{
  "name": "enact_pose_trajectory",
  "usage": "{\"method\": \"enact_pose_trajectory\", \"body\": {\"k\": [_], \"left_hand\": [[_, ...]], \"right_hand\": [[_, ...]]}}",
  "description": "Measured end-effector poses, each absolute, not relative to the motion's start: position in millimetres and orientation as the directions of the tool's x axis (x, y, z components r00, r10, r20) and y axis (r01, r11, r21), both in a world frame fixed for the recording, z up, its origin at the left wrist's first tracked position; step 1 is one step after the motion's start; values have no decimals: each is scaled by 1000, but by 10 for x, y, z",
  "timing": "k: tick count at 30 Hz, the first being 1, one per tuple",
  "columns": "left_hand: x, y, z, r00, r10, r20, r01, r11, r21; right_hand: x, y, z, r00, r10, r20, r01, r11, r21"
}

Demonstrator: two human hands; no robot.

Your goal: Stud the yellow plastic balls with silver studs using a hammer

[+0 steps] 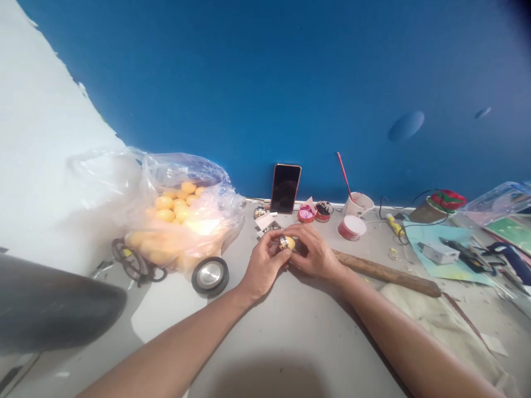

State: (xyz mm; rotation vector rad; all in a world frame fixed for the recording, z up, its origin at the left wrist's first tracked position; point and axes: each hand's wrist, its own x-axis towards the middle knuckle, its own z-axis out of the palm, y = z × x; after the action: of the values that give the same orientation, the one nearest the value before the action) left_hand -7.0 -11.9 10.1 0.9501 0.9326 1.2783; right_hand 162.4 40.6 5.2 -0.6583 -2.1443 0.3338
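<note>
Between my two hands is a small yellow egg-shaped piece [291, 243] with a dark and silvery patterned patch on its left side. The thumb and forefinger of my left hand [262, 268] pinch it. My right hand [313, 254] curls round it from the right, with fingertips against it. Just behind my fingers lies an opened small white box [265, 222] with shiny dark bits in it. Beyond it sits a small patterned round piece [260, 211]. A small pink-filled cup [307, 214] and a dark-filled cup [323, 210] stand behind my right hand.
A phone [286, 188] leans against the blue wall. On the left are a plastic bag of yellow balls [178, 210] and a black-rimmed round disc [210, 276]. To the right lie a wooden stick [385, 272], a white cup [357, 204], a red-and-white tub [352, 227] and a cloth [423, 309].
</note>
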Motion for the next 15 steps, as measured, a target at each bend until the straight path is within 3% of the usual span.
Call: {"method": "enact_pose_trajectory", "body": {"k": [4, 7, 11, 15], "left_hand": [[-80, -132, 61, 50, 998, -29, -296, 42, 954], [-122, -158, 34, -84, 995, 46, -159, -59, 986], [-162, -191, 28, -140, 963, 230, -4, -233, 972], [-150, -191, 37, -108, 973, 203, -11, -205, 979]], "right_hand": [[1659, 415, 112, -481, 587, 651, 345, 809, -476], [1706, 445, 135, -483, 596, 642, 388, 803, -453], [1756, 478, 99, -644, 585, 493, 460, 811, -361], [1766, 481, 87, -710, 575, 407, 477, 818, -323]]}}
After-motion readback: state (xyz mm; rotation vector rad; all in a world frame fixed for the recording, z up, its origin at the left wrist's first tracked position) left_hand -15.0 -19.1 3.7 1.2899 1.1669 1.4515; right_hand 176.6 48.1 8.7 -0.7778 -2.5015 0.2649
